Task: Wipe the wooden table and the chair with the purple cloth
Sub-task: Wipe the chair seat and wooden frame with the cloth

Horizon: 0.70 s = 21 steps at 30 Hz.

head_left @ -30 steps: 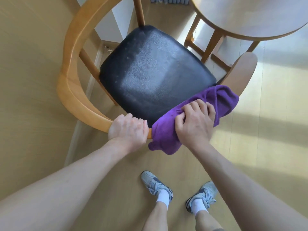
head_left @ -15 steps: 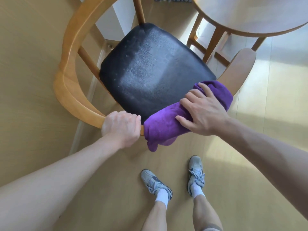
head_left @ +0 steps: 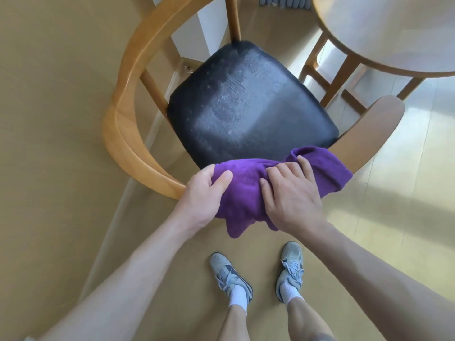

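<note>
Here, purple cloth [head_left: 248, 190] bunched (chair-draped).

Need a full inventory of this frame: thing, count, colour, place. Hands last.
wooden armchair with curved backrest: 1, light brown, centre
padded chair seat: 1, black with dusty pale patches, centre
purple cloth: 1, bunched over the chair's near backrest rail
round wooden table: 1, pale top, upper right
grey ribbed object: 1, top edge, unclear what it is
floor: tan, sunlit at right
grey sneakers: 2, with white socks, bottom centre
left hand: grips cloth's left end
right hand: grips cloth's middle
</note>
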Each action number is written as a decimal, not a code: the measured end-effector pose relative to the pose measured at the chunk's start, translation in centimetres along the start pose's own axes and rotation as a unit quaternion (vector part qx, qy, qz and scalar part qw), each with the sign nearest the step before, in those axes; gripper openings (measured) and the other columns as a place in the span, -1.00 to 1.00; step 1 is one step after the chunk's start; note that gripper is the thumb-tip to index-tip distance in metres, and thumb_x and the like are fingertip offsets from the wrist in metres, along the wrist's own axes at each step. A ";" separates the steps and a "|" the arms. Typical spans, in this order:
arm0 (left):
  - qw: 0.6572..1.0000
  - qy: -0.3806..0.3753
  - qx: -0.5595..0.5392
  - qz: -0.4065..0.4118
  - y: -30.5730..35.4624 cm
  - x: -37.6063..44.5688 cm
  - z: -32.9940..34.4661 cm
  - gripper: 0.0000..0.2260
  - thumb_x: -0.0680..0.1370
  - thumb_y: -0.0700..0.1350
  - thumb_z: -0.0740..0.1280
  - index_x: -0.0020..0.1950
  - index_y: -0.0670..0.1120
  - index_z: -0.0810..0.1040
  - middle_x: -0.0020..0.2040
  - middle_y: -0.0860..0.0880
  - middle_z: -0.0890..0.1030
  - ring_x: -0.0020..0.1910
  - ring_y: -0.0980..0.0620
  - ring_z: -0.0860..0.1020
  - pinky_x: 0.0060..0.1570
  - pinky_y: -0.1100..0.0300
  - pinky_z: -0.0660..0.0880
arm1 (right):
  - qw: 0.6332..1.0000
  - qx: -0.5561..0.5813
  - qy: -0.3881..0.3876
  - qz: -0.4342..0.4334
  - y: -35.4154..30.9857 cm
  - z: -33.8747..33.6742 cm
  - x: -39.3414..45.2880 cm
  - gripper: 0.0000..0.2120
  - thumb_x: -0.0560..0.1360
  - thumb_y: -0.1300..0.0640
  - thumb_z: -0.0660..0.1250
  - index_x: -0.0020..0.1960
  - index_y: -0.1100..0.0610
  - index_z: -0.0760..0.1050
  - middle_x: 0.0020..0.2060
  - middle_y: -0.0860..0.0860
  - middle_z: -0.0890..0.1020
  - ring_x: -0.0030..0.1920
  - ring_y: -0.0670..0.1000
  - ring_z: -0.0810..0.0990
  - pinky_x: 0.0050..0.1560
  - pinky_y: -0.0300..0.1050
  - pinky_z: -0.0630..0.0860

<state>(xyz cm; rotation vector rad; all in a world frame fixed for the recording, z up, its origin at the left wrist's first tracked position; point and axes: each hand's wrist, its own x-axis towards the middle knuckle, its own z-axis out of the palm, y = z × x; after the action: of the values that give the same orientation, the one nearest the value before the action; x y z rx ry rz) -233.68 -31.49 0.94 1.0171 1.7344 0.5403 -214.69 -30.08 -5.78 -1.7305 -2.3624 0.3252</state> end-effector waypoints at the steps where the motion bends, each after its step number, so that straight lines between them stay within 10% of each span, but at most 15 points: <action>1: 1.000 0.005 -0.014 -0.008 -0.1 -0.5 -1.2 -0.79 0.66 0.03 0.29 0.12 -0.04 0.64 0.02 0.01 0.74 0.08 -0.01 0.69 0.18 -0.17 0.60 | 1.000 0.015 -0.005 -0.010 -1.1 0.2 0.0 -0.71 0.65 0.01 0.11 -0.12 0.10 0.50 -0.19 0.05 0.59 -0.07 0.18 0.54 0.40 0.15 0.32; 11: 0.982 0.155 0.101 -0.037 -0.4 -2.4 -17.1 -0.74 0.55 -0.34 0.44 -0.12 -0.05 0.42 -0.25 -0.08 0.56 -0.31 0.02 0.48 -0.31 0.24 0.40 | 0.992 0.077 -0.098 -0.012 -9.7 2.0 1.9 -0.72 0.67 -0.03 0.12 -0.13 0.06 0.47 -0.17 0.01 0.63 -0.13 0.17 0.57 -0.01 0.06 0.37; 17: 0.902 0.356 0.229 0.089 0.3 0.6 -21.7 -0.75 0.54 -0.35 0.37 0.00 0.02 0.50 0.12 -0.02 0.42 0.09 -0.06 0.50 0.16 0.12 0.45 | 0.966 0.224 -0.127 -0.009 -13.5 2.2 2.9 -0.68 0.61 -0.13 0.02 0.01 0.05 0.44 -0.08 -0.04 0.55 -0.07 0.12 0.51 0.03 0.05 0.38; 21: 0.933 0.340 0.063 -0.104 -2.7 0.4 -16.1 -0.37 0.56 0.14 0.41 0.51 -0.08 0.27 0.48 -0.01 0.30 0.47 -0.04 0.36 0.31 0.20 0.25 | 0.960 0.204 -0.181 -0.065 -14.6 2.2 2.6 -0.65 0.56 -0.07 0.16 0.27 0.07 0.39 0.15 -0.07 0.54 0.13 0.08 0.49 0.16 0.01 0.37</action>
<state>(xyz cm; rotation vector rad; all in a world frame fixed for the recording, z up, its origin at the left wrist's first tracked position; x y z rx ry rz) -249.56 -30.97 4.95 0.7566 2.4848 0.7009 -229.35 -32.00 -3.55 -1.4083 -2.3959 1.1043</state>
